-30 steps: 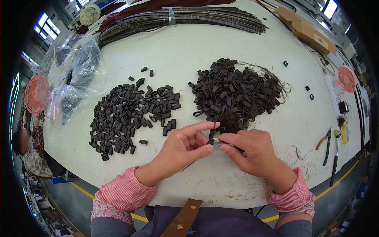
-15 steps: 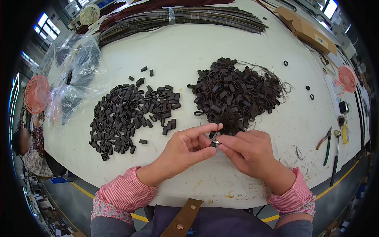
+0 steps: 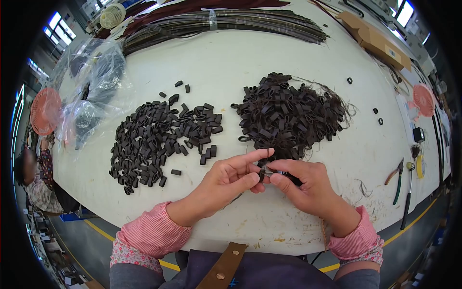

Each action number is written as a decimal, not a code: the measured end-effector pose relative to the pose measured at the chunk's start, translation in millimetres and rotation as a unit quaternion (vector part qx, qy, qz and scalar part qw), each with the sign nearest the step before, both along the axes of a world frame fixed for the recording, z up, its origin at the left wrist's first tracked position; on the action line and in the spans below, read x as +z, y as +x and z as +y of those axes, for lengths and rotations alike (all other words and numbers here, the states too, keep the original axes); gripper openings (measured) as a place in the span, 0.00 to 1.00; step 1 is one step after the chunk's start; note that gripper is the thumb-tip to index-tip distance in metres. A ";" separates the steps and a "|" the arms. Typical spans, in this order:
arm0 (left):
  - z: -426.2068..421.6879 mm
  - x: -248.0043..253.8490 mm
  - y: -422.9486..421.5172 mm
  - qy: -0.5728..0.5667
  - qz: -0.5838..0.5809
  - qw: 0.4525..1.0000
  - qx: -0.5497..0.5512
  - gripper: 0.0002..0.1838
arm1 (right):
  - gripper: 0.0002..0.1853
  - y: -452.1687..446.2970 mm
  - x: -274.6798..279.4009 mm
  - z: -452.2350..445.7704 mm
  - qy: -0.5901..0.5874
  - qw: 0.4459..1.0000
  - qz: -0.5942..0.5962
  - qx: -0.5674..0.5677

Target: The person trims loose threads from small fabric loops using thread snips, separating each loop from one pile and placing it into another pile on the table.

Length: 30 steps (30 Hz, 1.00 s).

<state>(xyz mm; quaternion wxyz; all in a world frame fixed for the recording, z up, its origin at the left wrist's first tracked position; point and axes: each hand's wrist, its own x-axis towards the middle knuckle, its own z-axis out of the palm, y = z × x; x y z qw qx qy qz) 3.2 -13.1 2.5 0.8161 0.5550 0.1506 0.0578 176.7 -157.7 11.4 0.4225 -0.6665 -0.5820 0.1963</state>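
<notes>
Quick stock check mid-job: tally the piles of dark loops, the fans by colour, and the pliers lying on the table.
Dark loop piles: 2
Pink fans: 2
Cream fan: 1
Pliers: 1
Total: 6

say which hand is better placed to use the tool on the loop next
Probably the right hand: it holds the metal-tipped tool, close to the dark loop in the left hand.
</notes>
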 end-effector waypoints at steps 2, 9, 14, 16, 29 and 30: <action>1.5 -1.3 0.0 -0.014 -0.007 1.000 -0.012 0.29 | 0.10 -0.8 -1.2 0.5 0.000 0.999 0.044 0.014; 2.7 3.7 1.2 -0.116 -0.039 0.991 -0.045 0.30 | 0.08 -1.2 -1.5 0.6 0.004 0.994 0.105 0.028; 4.8 4.1 0.8 -0.072 -0.020 0.997 -0.023 0.27 | 0.10 9.3 4.7 -1.6 0.007 0.998 0.024 -0.065; 5.8 3.4 0.2 -0.041 -0.016 0.999 -0.004 0.25 | 0.12 18.4 6.9 -2.4 0.006 0.997 -0.011 -0.082; 11.7 -18.4 5.5 0.266 -0.031 0.957 0.112 0.06 | 0.16 12.3 100.6 -57.4 0.102 0.990 -0.055 0.076; 13.8 -18.2 5.6 0.271 -0.026 0.956 0.107 0.06 | 0.14 -0.3 103.1 -61.4 0.214 0.947 0.039 0.236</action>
